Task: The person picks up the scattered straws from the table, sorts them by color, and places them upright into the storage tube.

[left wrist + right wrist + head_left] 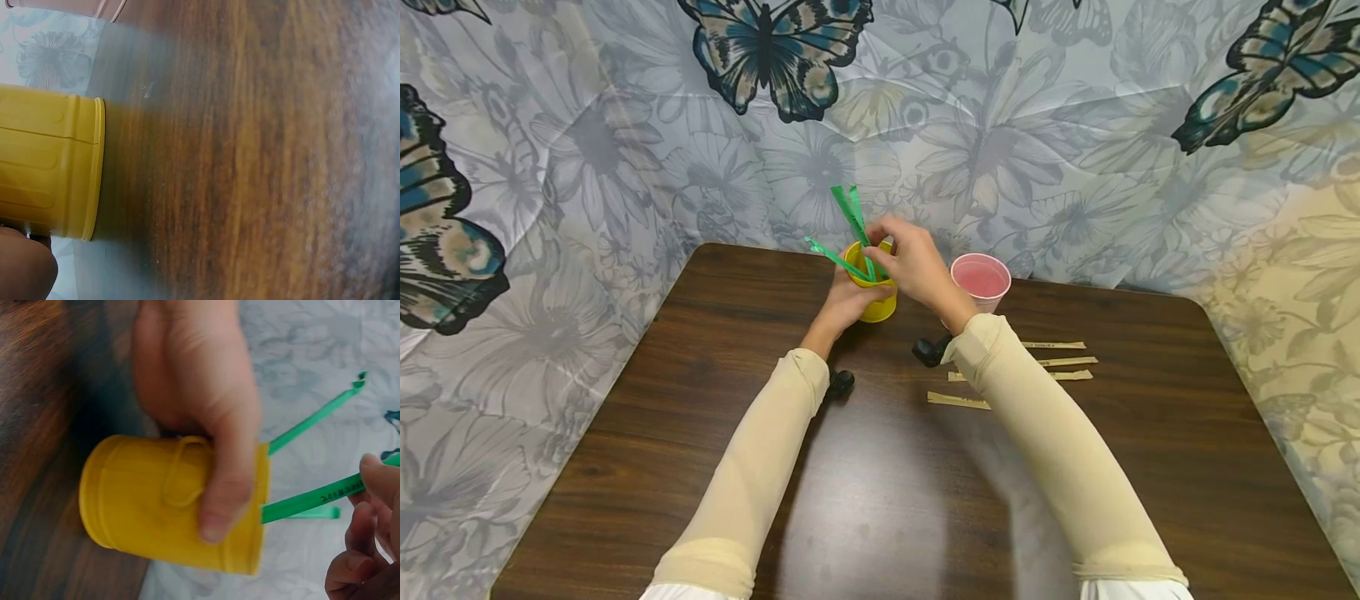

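A small yellow pail (880,312) with ribbed sides stands near the table's back edge, its base in shadow. My left hand (848,302) grips it round the side; in the right wrist view the left thumb (228,494) lies across the pail beside a small wire-like loop. Several narrow green strips stick up out of the pail's mouth. Between thumb and fingers my right hand (913,260) pinches one green strip (312,499) with dark print, its lower end at the rim. Another green strip (312,424) leans outward, untouched.
A pink cup (981,277) stands just right of the pail, behind my right forearm. Several tan strips (958,401) lie on the brown table (865,517), partly hidden under that forearm. A butterfly-print cloth (1045,167) hangs close behind the table.
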A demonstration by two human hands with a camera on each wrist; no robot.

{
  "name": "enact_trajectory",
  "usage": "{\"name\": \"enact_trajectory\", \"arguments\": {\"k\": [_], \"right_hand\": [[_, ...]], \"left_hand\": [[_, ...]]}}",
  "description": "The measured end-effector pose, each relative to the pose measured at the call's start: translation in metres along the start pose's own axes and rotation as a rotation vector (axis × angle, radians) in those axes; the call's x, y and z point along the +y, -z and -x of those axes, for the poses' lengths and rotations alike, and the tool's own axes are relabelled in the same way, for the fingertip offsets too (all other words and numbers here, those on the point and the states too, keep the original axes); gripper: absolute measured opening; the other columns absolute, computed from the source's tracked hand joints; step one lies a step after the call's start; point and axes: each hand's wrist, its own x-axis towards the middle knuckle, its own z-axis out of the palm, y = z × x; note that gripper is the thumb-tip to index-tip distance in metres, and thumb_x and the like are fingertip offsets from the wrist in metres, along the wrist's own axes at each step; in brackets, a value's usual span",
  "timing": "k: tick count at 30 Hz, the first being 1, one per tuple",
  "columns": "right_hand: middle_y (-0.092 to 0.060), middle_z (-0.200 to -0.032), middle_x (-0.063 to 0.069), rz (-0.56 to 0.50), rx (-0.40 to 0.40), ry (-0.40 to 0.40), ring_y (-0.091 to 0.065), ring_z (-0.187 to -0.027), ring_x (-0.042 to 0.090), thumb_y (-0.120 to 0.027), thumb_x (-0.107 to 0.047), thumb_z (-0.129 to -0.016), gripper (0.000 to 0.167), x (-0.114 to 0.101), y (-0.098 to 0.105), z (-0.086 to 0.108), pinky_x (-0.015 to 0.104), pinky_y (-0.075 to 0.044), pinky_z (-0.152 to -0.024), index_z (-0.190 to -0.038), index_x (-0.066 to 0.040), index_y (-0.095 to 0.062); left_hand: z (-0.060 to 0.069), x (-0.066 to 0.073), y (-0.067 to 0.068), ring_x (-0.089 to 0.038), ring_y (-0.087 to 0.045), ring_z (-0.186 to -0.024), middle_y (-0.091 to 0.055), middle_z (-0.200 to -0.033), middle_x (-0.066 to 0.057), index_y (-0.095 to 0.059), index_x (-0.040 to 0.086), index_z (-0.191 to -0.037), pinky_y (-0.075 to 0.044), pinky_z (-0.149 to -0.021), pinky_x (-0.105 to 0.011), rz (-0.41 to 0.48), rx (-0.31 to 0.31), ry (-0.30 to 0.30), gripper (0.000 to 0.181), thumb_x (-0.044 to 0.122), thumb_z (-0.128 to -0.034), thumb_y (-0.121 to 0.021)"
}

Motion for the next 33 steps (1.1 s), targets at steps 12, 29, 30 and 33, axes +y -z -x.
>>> {"name": "enact_trajectory", "arguments": {"k": [12,29,30,33], "right_hand": [[-0.075,-0.108,0.006,0.115,-0.103,-0.144,-0.069,-0.108,0.028,-0.074,-0.019,-0.095,0.018,0.009,-0.015,-0.001,0.045,-0.054,-0.096,-0.110,-0.010,-0.071],[-0.077,-0.112,0.003,0.212,-0.149,-0.265,-0.070,-0.108,0.025,-0.074,-0.026,-0.095,0.025,0.017,-0.020,-0.003,0.046,-0.056,-0.093,-0.115,-0.011,-0.071],[-0.077,-0.112,0.004,0.208,-0.151,-0.264,-0.070,-0.108,0.025,-0.073,-0.026,-0.095,0.026,0.017,-0.019,-0.002,0.046,-0.055,-0.094,-0.116,-0.010,-0.071],[-0.076,-0.112,0.003,0.198,-0.152,-0.255,-0.069,-0.108,0.025,-0.073,-0.026,-0.096,0.025,0.015,-0.016,0.001,0.046,-0.055,-0.093,-0.116,-0.011,-0.070]], "left_hand": [[-0.002,0.005,0.001,-0.024,-0.050,-0.132,-0.042,-0.153,-0.011,-0.026,0.016,-0.151,-0.044,-0.114,-0.039,0.058,-0.049,-0.015,0.083,0.012,-0.0871,-0.078],[0.000,0.001,-0.002,-0.023,-0.053,-0.128,-0.047,-0.146,-0.007,-0.028,0.020,-0.151,-0.046,-0.113,-0.039,0.049,0.002,-0.022,0.084,0.010,-0.0842,-0.078],[0.000,0.002,-0.002,-0.022,-0.053,-0.127,-0.047,-0.145,-0.006,-0.028,0.021,-0.151,-0.046,-0.112,-0.038,0.041,-0.001,-0.017,0.083,0.012,-0.0846,-0.078],[0.001,0.003,0.000,-0.022,-0.054,-0.125,-0.049,-0.142,-0.005,-0.028,0.023,-0.150,-0.045,-0.111,-0.039,0.014,-0.005,0.007,0.083,0.017,-0.0844,-0.079]]}}
